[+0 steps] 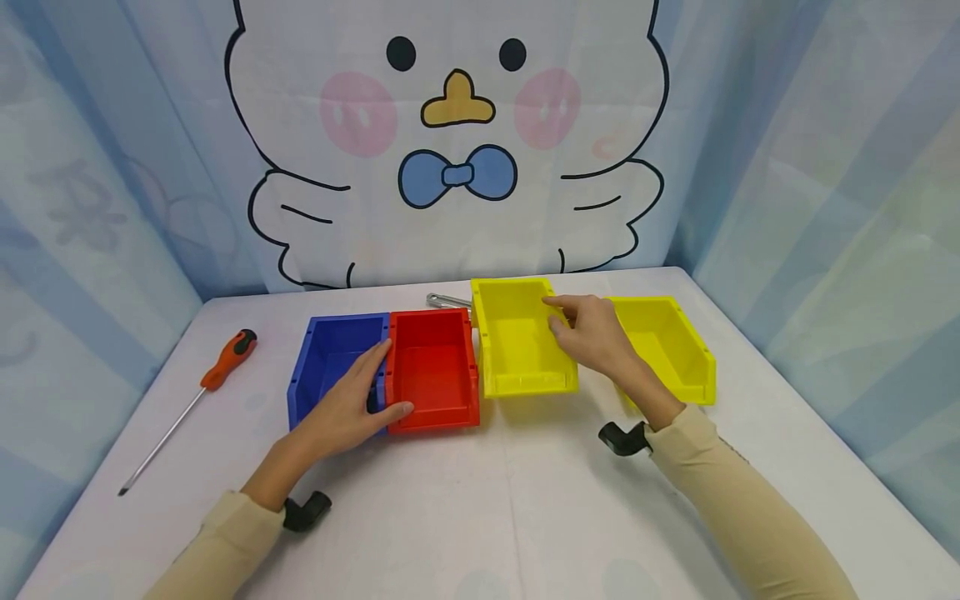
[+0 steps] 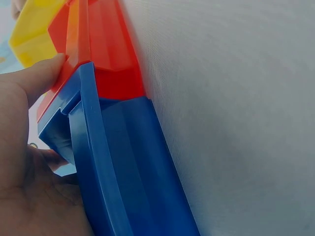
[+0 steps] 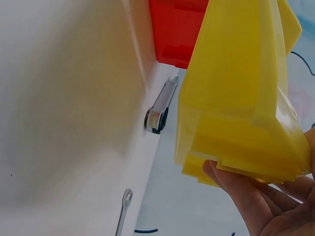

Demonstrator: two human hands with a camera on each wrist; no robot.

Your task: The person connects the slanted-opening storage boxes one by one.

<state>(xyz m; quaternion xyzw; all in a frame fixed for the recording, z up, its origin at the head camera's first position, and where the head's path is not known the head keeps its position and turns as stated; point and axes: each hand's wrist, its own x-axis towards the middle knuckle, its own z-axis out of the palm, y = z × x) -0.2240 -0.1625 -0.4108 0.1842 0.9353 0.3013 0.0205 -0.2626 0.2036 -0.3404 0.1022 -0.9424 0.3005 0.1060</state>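
Observation:
My left hand [image 1: 348, 412] lies across the joint of the blue bin [image 1: 330, 354] and the red bin [image 1: 433, 379], which stand side by side. In the left wrist view its thumb presses the red bin's rim, while other fingers reach behind the blue wall, partly hidden. My right hand [image 1: 592, 333] grips a yellow bin [image 1: 521, 346] by its right side wall, thumb and fingers on either side. That bin is held above the table, close beside the red one. A second yellow bin [image 1: 663, 350] stands on the table beyond the right hand.
An orange-handled screwdriver [image 1: 228, 360] lies at the left. Behind the bins lies a silver tool [image 1: 448, 301]; the right wrist view also shows a wrench [image 3: 126, 202]. A printed curtain [image 1: 457, 233] hangs along the table's back edge.

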